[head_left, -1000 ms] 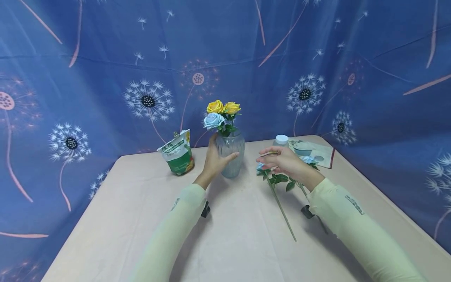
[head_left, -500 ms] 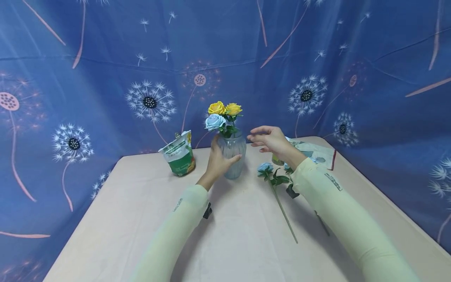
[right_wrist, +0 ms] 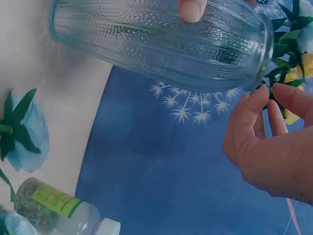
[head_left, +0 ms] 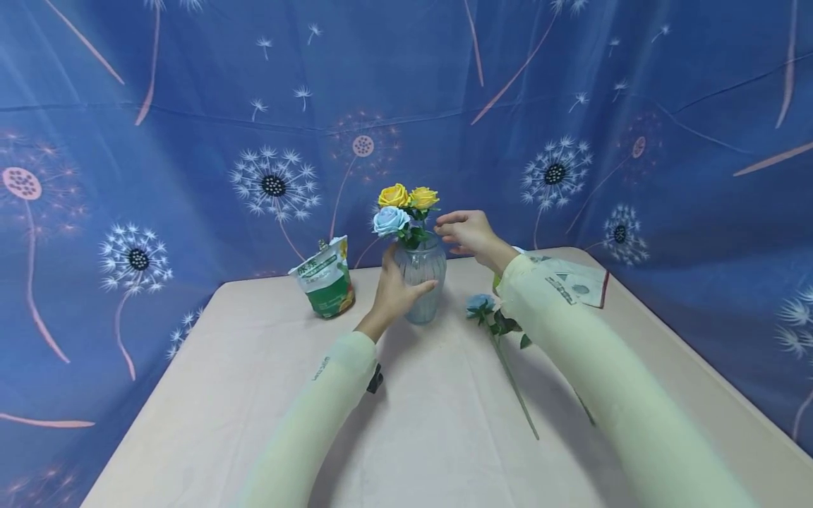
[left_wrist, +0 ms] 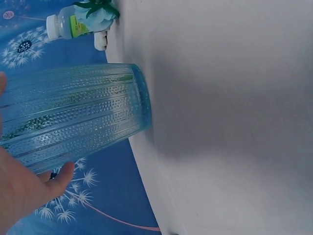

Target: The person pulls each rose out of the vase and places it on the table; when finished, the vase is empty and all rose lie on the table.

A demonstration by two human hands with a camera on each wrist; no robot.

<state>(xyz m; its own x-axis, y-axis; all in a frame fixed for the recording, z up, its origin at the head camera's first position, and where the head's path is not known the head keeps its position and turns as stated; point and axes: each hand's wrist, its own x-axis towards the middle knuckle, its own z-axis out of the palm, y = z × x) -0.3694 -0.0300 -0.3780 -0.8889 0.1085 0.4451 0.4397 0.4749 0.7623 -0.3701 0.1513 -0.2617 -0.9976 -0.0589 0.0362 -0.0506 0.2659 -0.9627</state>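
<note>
Tipping is judged the main hazard: a tug on the greenery [head_left: 414,237], should the left grip slacken, could topple the glass vase [head_left: 432,271], which stands upright near the middle of the counter [head_left: 254,395]. A snagged leaf could also lift a stem out. The right sleeve [head_left: 559,317], passing over the loose blue rose [head_left: 480,303], might drag it if lowered.

Left hand [head_left: 390,293]: fingers and thumb wrapped around the vase's side. Right hand [head_left: 470,233]: fingers narrow, thumb and forefinger tips close together at the leaves beside the rim; whether they pinch a leaf cannot be told. Two yellow roses [head_left: 408,197] and one light-blue rose [head_left: 390,221] sit above the vase's mouth.

Surface: pale covering, slightly creased. A green-and-white pouch [head_left: 327,282] stands left of the vase; a white-capped bottle [right_wrist: 61,205] and a flat, red-edged item [head_left: 574,279] lie to the right. Room: blue dandelion-print curtain [head_left: 406,70] behind and at both sides.
</note>
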